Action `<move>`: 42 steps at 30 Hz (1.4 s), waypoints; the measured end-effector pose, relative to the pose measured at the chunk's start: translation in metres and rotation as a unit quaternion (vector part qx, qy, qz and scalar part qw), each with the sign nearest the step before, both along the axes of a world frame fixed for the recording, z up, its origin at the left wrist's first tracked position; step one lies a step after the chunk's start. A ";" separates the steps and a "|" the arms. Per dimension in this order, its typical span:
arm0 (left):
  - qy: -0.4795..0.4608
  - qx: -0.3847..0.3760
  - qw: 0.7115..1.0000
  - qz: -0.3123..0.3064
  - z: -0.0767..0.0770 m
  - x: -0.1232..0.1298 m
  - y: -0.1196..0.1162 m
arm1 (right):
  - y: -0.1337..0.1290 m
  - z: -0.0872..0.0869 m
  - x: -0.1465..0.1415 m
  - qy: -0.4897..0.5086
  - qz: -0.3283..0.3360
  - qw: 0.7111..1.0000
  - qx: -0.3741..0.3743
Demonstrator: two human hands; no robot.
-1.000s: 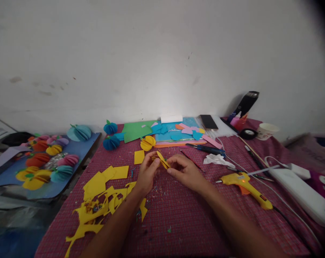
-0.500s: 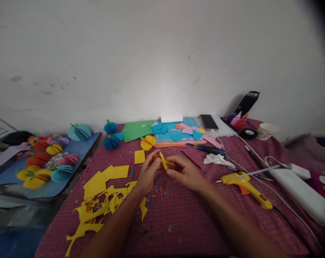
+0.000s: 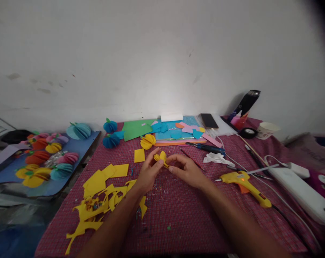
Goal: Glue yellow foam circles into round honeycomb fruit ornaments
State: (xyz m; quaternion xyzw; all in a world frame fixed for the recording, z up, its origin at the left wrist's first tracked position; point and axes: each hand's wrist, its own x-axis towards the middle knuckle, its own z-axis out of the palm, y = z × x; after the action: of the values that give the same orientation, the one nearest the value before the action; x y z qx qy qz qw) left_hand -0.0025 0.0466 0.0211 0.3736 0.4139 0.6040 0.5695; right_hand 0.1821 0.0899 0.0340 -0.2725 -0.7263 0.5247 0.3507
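Small yellow folded paper leaves (image 3: pixel 161 157), fanned out like part of a paper ball, are between my hands above the middle of the table. My left hand (image 3: pixel 149 173) grips them from the left, thumb in front and fingers behind. On the right side, my right hand (image 3: pixel 186 172) has its thumb and index finger closed at the edge of the leaves. Just beyond stands a yellow paper ball (image 3: pixel 147 142). Close to my left hand lie a yellow paper square (image 3: pixel 139 156) and yellow paper offcuts (image 3: pixel 91 215).
To the right lies a yellow glue gun (image 3: pixel 244 184) with its cord, beside a white power strip (image 3: pixel 299 193). A blue cutter (image 3: pixel 208 148), a phone (image 3: pixel 209 121) and a paper cup (image 3: pixel 267 130) sit farther back. Finished paper balls cover a blue side table (image 3: pixel 89 150) at left.
The yellow leaves have turned in my hands, so that their fanned side shows more. Both hands stay in nearly the same place.
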 end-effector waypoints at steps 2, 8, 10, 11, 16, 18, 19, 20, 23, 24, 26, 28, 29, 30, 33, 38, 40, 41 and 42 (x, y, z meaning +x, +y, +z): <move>-0.005 -0.006 1.000 -0.003 0.003 0.001 -0.001 | 0.002 0.001 0.002 0.010 0.001 1.000 0.000; -0.034 -0.005 0.999 -0.029 0.006 0.001 -0.003 | 0.006 0.002 0.003 0.028 0.022 0.999 -0.016; -0.034 -0.002 0.999 -0.036 0.004 0.001 -0.002 | 0.006 0.003 0.003 0.021 0.022 0.999 -0.009; -0.032 -0.001 0.999 -0.039 0.003 0.000 -0.002 | 0.006 0.004 0.003 0.014 0.019 1.000 -0.002; -0.018 0.006 0.999 -0.050 -0.002 -0.001 -0.001 | 0.004 0.004 0.000 -0.013 -0.041 0.996 0.074; -0.014 0.005 0.999 -0.051 -0.002 -0.002 -0.001 | 0.002 0.003 -0.002 -0.019 -0.070 0.991 0.110; -0.012 0.006 0.999 -0.051 -0.002 -0.002 -0.001 | 0.002 0.003 -0.003 -0.021 -0.084 0.989 0.124; -0.012 0.008 0.999 -0.052 -0.002 -0.002 -0.002 | 0.001 0.002 -0.003 -0.023 -0.096 0.986 0.134; -0.010 0.009 0.998 -0.055 -0.001 -0.002 -0.002 | 0.000 0.002 -0.004 -0.031 -0.122 0.981 0.150; -0.008 0.008 0.998 -0.056 -0.001 -0.002 -0.002 | 0.000 0.002 -0.004 -0.036 -0.126 0.979 0.153; 0.002 0.007 0.999 -0.051 -0.002 -0.002 -0.002 | 0.000 0.002 -0.005 -0.042 -0.129 0.978 0.160; 0.020 0.012 0.999 -0.043 -0.003 -0.003 -0.001 | -0.001 0.001 -0.005 -0.046 -0.131 0.977 0.163; 0.033 0.018 0.999 -0.037 -0.004 -0.003 -0.001 | -0.001 0.001 -0.005 -0.048 -0.131 0.977 0.162; 0.049 0.025 0.998 -0.030 -0.005 -0.003 0.000 | -0.001 0.000 -0.006 -0.049 -0.132 0.977 0.160; 0.119 0.047 0.992 -0.003 -0.009 -0.004 0.002 | -0.001 -0.002 -0.006 -0.048 -0.135 0.979 0.147; 0.212 0.077 0.973 0.045 -0.022 -0.006 0.009 | 0.002 -0.003 -0.005 -0.057 -0.133 0.982 0.118; 0.250 0.098 0.961 0.065 -0.025 -0.008 0.010 | 0.004 -0.004 -0.005 -0.059 -0.130 0.986 0.091; 0.281 0.111 0.950 0.076 -0.026 -0.009 0.010 | 0.004 -0.004 -0.005 -0.058 -0.126 0.988 0.071; 0.318 0.125 0.936 0.086 -0.025 -0.009 0.009 | 0.005 -0.004 -0.004 -0.057 -0.118 0.990 0.047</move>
State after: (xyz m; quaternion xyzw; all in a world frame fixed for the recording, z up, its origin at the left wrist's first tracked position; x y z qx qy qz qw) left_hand -0.0119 0.0559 -0.0040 0.5767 0.5252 0.5474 0.3030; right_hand 0.1778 0.0950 0.0303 -0.3689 -0.7317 0.4283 0.3810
